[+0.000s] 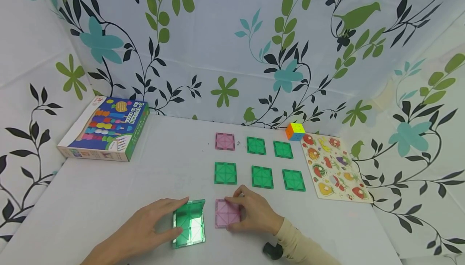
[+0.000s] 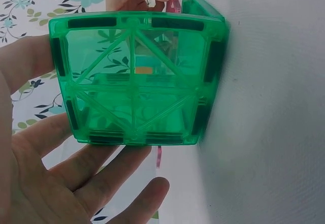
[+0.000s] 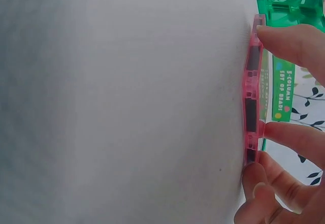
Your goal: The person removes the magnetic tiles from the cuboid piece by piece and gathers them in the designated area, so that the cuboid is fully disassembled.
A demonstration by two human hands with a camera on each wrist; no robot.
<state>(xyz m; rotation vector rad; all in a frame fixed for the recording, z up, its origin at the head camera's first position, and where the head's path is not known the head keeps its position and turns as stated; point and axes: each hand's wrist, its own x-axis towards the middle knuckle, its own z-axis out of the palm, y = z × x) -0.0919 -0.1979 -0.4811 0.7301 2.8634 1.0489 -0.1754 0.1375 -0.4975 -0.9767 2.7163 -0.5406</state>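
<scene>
My left hand (image 1: 145,222) holds a small structure of joined green magnetic tiles (image 1: 189,226) between its thumb and fingers, low at the front of the table. Seen from the left wrist, one green tile (image 2: 133,84) stands upright, with further tiles joined behind it. Just to the right, my right hand (image 1: 258,211) pinches a pink magnetic tile (image 1: 227,214) by its edges. That pink tile (image 3: 251,94) lies flat on or just over the white surface in the right wrist view; contact cannot be made out.
Behind the hands lie several flat green tiles (image 1: 225,173) and another pink tile (image 1: 225,141). A colourful cube (image 1: 296,131) and a fruit puzzle board (image 1: 335,168) are at right. A toy box (image 1: 109,129) sits back left, against a patterned cloth (image 1: 203,43).
</scene>
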